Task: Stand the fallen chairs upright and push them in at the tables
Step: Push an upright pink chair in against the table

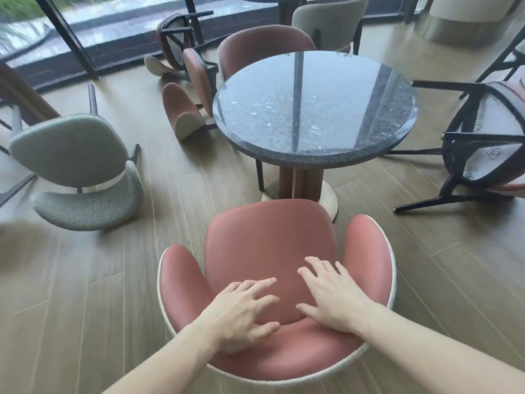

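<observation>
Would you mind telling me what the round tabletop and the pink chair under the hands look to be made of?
Round tabletop: polished dark stone, probably granite; speckled, mirror-like reflections. Pink chair: smooth leather-like upholstery with soft sheen; pale nubby fabric on its outer back.

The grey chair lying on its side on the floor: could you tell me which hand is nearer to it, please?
Left. The left hand is over the pink chair seat on the grey chair's side; the right hand is beside it, farther away.

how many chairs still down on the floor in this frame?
4, maybe more out of view: grey chair left, pink chair left of the table, another behind it by the window, one at right.
</observation>
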Demonstrator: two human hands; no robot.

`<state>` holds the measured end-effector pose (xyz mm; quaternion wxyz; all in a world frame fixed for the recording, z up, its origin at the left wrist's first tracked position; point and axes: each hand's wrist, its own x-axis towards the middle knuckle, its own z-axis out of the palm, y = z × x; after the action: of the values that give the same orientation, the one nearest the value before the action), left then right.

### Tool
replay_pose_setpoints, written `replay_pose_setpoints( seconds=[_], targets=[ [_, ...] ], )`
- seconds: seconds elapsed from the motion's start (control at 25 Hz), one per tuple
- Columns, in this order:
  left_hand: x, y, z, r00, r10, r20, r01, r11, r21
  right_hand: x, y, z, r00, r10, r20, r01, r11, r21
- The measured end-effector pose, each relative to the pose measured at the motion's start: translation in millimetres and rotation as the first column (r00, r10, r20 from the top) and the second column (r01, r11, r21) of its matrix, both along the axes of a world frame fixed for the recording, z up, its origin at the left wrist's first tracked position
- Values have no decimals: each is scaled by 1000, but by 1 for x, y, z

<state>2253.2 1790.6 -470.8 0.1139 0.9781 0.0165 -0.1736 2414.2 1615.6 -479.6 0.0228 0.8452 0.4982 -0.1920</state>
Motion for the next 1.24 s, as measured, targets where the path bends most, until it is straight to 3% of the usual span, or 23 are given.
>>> replay_pose_setpoints(
  seconds=[0.2, 0.4, 0.6, 0.8, 1.24],
  targets=[
    [-16, -47, 19, 997, 54, -57, -51, 998, 43, -26, -43, 34, 988, 90, -122, -91, 996, -3],
    [-40, -78, 25, 991, 43, -129, -19, 983, 184, -43, -78, 24, 950, 309, 42, -304, 948, -89],
    [-37, -86, 23, 969, 145, -199, -84, 954, 287, -43, -72, 13, 957, 233, 175, -215, 970, -113],
    [-10, -94, 20, 957, 98, -273, 9, 931, 366, -25, -71, 14, 933, 317, 171, -296, 945, -136],
    [-11, -91, 25, 947, 102, -303, -1, 949, 316, -23, -71, 15, 920, 343, 187, -316, 935, -160]
  ],
)
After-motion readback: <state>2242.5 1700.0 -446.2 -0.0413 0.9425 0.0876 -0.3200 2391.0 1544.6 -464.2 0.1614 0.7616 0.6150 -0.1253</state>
